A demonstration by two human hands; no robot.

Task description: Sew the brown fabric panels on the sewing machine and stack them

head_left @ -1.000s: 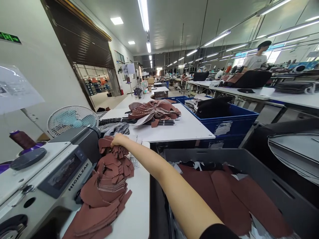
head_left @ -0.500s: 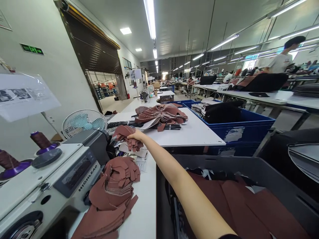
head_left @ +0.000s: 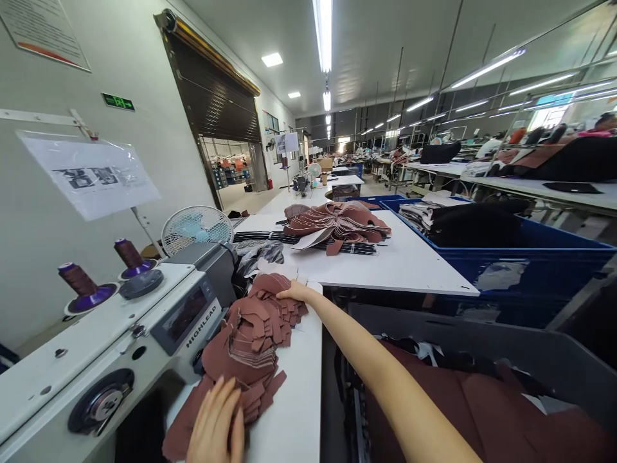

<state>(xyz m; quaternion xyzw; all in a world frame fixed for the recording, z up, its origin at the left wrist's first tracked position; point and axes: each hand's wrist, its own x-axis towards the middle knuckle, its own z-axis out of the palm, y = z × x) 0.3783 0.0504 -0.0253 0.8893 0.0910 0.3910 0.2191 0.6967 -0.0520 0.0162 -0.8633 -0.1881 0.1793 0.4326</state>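
1. Brown cut pieces [head_left: 241,350] lie in a long, overlapping pile on the white table [head_left: 301,386] before us, between the sewing machine [head_left: 159,341] on the left and the table's right edge.
2. Our left hand [head_left: 216,421] is at the pile's near end, unclenched, fingers extended over it; we cannot tell whether they touch.
3. Our right hand [head_left: 294,292] reaches to the far end and grips the pieces by their right edge, fingers partly hidden.
4. Right of the table, a grey bin [head_left: 482,331] holds larger brown panels [head_left: 491,399].
5. Two brown thread spools [head_left: 77,280] stand behind the machine; near them is a white fan [head_left: 197,228] with pale blue blades.
6. Beyond the pile, a second white table [head_left: 385,273] bears a fanned brown stack [head_left: 337,222] on black rods [head_left: 359,249].
7. To its right, a blue bin [head_left: 569,267] holds black cloth [head_left: 477,222].
8. Farther off, a dark roller shutter [head_left: 216,90] hangs partly raised in the left wall.
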